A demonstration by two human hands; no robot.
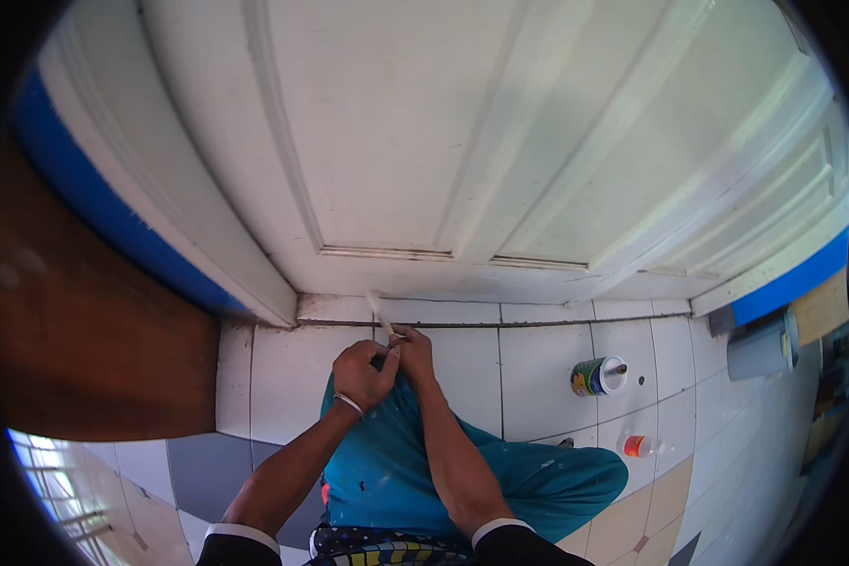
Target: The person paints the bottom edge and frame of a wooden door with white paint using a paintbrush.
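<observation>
A paintbrush (388, 326) with pale bristles points up and away toward the foot of the white door (377, 170). My right hand (413, 356) is closed around its handle. Right beside it, my left hand (363, 374) is closed, its thumb and fingertips meeting the right hand's fingers above my teal-clad knee. Whatever the left fingers pinch is too small and covered to make out. To the right on the tiles stands a paint can (587, 377) with a green and blue label and a brownish object at its pale top.
A clear bottle (637, 446) with a red label is on the tiles beyond my right knee. A dark brown wooden panel (94, 321) rises at the left, beside the white door frame (189, 170). A grey bin (762, 351) stands at the far right by a blue wall.
</observation>
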